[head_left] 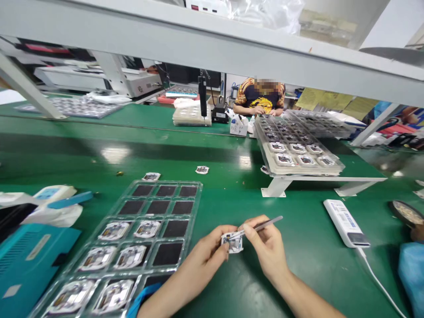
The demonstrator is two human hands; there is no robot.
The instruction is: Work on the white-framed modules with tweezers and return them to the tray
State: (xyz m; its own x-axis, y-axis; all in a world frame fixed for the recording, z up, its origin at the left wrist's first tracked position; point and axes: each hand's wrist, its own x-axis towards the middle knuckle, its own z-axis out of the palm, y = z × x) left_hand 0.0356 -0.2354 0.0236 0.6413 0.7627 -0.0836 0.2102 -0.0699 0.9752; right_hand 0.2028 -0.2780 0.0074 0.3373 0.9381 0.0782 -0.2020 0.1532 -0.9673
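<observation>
My left hand point(207, 249) pinches a small white electronic module point(233, 244) between thumb and fingers, above the green bench mat point(212, 163). My right hand point(265, 247) grips slim metal tweezers point(266, 225), and their tips rest on the module's top face. To the left of my hands lies a clear plastic tray point(172, 182) with black-lined cells. Several similar modules sit in its nearer cells, and its farther cells show only black. My left forearm partly hides the tray's near corner.
A stack of module trays sits on a white stand point(278, 185) at the far right. A white power bank point(346, 223) lies right of my hands, and a teal case point(29, 265) lies left. A co-worker point(260, 99) works across the bench. A grey shelf beam point(198, 44) crosses overhead.
</observation>
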